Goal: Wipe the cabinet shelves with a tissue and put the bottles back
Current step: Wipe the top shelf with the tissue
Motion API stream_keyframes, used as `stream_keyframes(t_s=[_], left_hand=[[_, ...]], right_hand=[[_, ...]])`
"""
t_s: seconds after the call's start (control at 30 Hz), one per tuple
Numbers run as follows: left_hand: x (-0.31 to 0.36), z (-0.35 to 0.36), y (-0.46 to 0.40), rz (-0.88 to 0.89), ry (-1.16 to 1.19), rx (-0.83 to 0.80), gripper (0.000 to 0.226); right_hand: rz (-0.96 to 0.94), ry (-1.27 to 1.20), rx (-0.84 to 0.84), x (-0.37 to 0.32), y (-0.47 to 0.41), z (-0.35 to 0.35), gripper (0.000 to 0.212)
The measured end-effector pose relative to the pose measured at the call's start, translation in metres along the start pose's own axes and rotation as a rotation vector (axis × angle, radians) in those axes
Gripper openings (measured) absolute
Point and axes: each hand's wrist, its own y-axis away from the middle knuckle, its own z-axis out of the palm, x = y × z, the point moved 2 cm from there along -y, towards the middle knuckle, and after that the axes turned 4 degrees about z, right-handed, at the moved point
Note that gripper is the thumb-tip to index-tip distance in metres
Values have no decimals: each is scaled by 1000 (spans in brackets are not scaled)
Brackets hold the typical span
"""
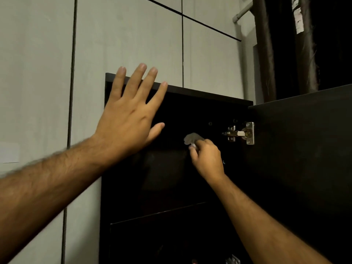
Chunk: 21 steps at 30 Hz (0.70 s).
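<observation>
Wiping looks underway, not finished: the right hand [206, 159] pinches a crumpled tissue [192, 138] inside the dark cabinet [171, 178], the left hand [129, 115] spread open at its top edge, with no bottles visible.

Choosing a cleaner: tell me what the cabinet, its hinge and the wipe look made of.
Cabinet: probably laminated board, dark matte, with thin flat panel edges. Hinge: metal, shiny silver. Tissue in the right hand: soft crumpled paper, greyish in this light.
</observation>
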Motion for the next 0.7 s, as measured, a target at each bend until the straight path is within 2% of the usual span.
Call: stream_keyframes(t_s=[0.13, 0.3, 0.37, 0.47, 0.53, 0.6, 0.7], left_hand=[[-1, -2, 1, 9, -14, -29, 86], [0, -6, 2, -11, 23, -37, 81], [1, -7, 3, -25, 41, -37, 78], [2, -10, 2, -44, 53, -37, 74], [3, -12, 1, -64, 59, -42, 72], [5, -13, -1, -88, 69, -39, 70], [12, -14, -3, -134, 97, -10, 66]], right_hand=[[-75, -90, -49, 5, 16, 6, 9], [163, -45, 93, 17, -21, -8, 20], [191, 13, 96, 11, -45, -7, 27], [79, 21, 25, -7, -64, 0, 55], [38, 7, 21, -12, -59, 4, 61], [95, -4, -44, -8, -45, 9, 68], [278, 41, -314, 2, -4, 16, 77]])
